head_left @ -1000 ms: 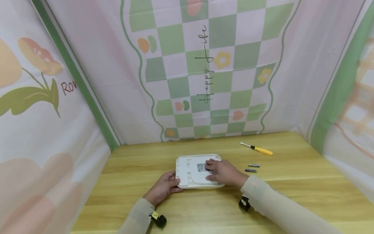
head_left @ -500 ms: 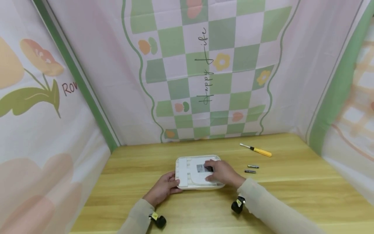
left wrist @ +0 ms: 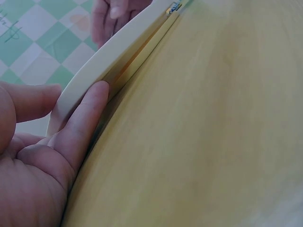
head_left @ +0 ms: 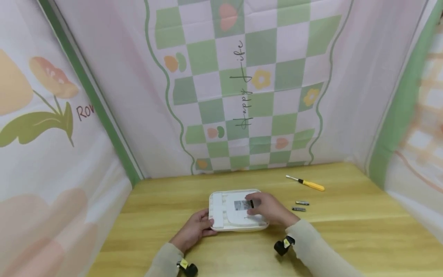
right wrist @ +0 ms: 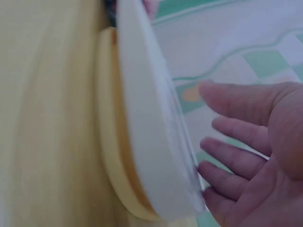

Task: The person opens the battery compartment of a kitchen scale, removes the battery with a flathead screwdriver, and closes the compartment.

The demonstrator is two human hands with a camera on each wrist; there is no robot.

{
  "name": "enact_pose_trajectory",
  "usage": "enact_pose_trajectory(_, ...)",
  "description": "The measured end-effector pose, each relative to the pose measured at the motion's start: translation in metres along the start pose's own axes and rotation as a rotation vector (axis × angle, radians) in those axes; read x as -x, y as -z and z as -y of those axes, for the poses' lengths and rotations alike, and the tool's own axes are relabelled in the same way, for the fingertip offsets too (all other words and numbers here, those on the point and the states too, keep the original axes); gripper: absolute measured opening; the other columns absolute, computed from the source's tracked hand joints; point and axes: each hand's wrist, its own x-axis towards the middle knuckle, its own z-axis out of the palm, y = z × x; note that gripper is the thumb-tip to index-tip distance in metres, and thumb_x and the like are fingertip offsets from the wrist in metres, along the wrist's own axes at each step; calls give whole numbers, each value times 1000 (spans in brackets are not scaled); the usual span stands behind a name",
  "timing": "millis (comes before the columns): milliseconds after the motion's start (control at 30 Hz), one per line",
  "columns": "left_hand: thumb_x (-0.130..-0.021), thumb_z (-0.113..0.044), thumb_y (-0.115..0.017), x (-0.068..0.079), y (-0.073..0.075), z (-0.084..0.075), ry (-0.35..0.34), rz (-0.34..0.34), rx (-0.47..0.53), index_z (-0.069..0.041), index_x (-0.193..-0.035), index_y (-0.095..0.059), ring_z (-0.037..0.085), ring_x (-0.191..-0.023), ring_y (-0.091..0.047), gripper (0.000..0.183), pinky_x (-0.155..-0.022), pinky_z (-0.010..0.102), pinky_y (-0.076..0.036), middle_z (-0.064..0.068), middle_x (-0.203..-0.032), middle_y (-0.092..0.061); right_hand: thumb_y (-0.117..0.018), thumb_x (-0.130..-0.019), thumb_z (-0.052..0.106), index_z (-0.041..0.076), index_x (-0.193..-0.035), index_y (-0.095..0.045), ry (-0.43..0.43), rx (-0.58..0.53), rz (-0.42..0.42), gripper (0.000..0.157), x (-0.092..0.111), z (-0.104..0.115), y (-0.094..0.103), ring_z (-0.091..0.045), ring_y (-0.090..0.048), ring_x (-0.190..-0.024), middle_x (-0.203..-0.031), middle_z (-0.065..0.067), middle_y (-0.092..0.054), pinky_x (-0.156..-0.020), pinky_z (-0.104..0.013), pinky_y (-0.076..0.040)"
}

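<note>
A flat white plastic device (head_left: pixel 218 209) with rounded corners lies near the middle of the table, a grey and black label (head_left: pixel 242 205) on its upper face. My left hand (head_left: pixel 194 229) holds its left edge. In the left wrist view, the thumb is at one side of the rim (left wrist: pixel 90 61) and a finger lies under the other. Over the right part of the device is my right hand (head_left: pixel 271 209). The right wrist view shows this hand's fingers (right wrist: pixel 232 153) spread and loosely bent, fingertips close to the face, with nothing between them and the thumb.
Two small batteries (head_left: pixel 302 202) lie to the right of the device on the wooden table (head_left: pixel 166 196). Behind them is a screwdriver (head_left: pixel 313 186) with a yellow handle. Printed cloth (head_left: pixel 232 96) hangs at the back and along both sides.
My right hand has drawn back a little from the device's face, and more of the label shows. My left hand keeps its hold. The whole head view has shifted slightly.
</note>
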Motion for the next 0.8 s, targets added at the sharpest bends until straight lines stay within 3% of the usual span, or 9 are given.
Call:
enact_pose_trajectory(133,-100,-1,-49,-1,2,2,-5,14,13,13,-147,-21,35,-105,-62,57,-88,43,-55,26,-125,-57,-76,-84,10,5,-125,-65,-15,-124,-37,43,2,-7,14,-36,-53,-120,-126,-13,-62,-99,-52,-45)
enact_pose_trajectory(233,-100,-2,-50,-1,4,1,-1,16,12,13,-147,-21,36,-105,-62,58,-88,43,-55,26,-124,-57,-74,-86,12,5,-124,-65,-59,-138,-90,40,4,-12,22,-33,-57,-114,-122,-12,-64,-94,-46,-51)
enact_pose_trajectory(367,-99,-4,-50,1,3,0,18,3,14,13,-147,-18,36,-103,-63,61,-87,44,-56,26,-124,-57,-73,-88,17,4,-122,-65,-88,-85,-110,37,10,-20,29,-26,-61,-105,-113,-9,-66,-84,-39,-55)
enact_pose_trajectory(500,-99,-4,-51,1,0,1,35,-2,27,12,-149,-15,37,-101,-63,63,-87,44,-56,26,-122,-58,-72,-89,21,-2,-120,-64,-92,23,-73,40,17,-26,36,-23,-62,-94,-101,-6,-67,-74,-36,-57)
enact_pose_trajectory(667,-101,-8,-50,-4,4,-5,48,30,11,10,-150,-14,36,-106,-62,63,-89,45,-55,24,-121,-58,-71,-89,34,-1,-121,-65,-131,203,-26,48,13,-27,35,-24,-61,-95,-102,-6,-67,-81,-46,-54)
enact_pose_trajectory(800,-102,-14,-50,-8,14,-16,100,58,-45,10,-150,-15,35,-106,-62,63,-87,46,-55,22,-119,-60,-71,-88,37,-3,-124,-62,-147,214,-8,54,8,-22,27,-29,-62,-99,-107,-10,-67,-86,-51,-52)
